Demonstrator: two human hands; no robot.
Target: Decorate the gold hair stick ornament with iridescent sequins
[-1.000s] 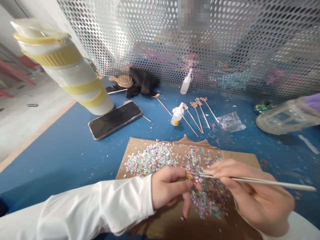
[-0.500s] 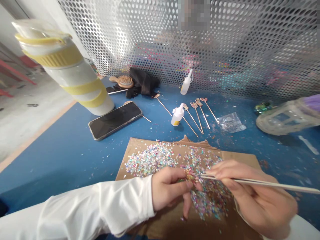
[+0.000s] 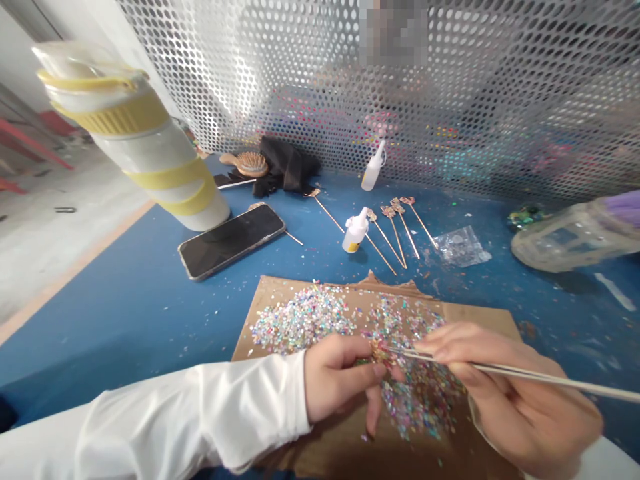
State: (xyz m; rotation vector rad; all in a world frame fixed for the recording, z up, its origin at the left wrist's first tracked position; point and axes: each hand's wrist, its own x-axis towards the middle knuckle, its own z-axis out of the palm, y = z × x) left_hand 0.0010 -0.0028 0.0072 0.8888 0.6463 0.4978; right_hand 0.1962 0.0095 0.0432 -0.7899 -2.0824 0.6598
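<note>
My left hand [image 3: 340,377] is closed, thumb and forefinger pinching a small gold and pink ornament [image 3: 377,349], like the heads of the hair sticks behind; most of it is hidden by the fingers. My right hand [image 3: 520,393] grips a pair of long, thin tweezers [image 3: 575,384], whose tips touch or nearly touch the ornament. Under both hands lies a sheet of brown cardboard [image 3: 480,323]. A pile of shiny rhinestones [image 3: 303,320] covers its left part, and more loose stones [image 3: 420,403] spread beneath the tweezers.
Behind the cardboard stand a small glue bottle [image 3: 355,232] and another glue bottle [image 3: 373,167]. Several gold hair sticks [image 3: 395,233] lie nearby, beside a clear plastic bag [image 3: 463,247]. A phone [image 3: 233,241], a tumbler [image 3: 150,153], a hairbrush [image 3: 250,163] and a clear jar [image 3: 565,237] surround them.
My right hand and the rear end of the tweezers have dropped slightly. The left hand with the ornament stays almost still.
</note>
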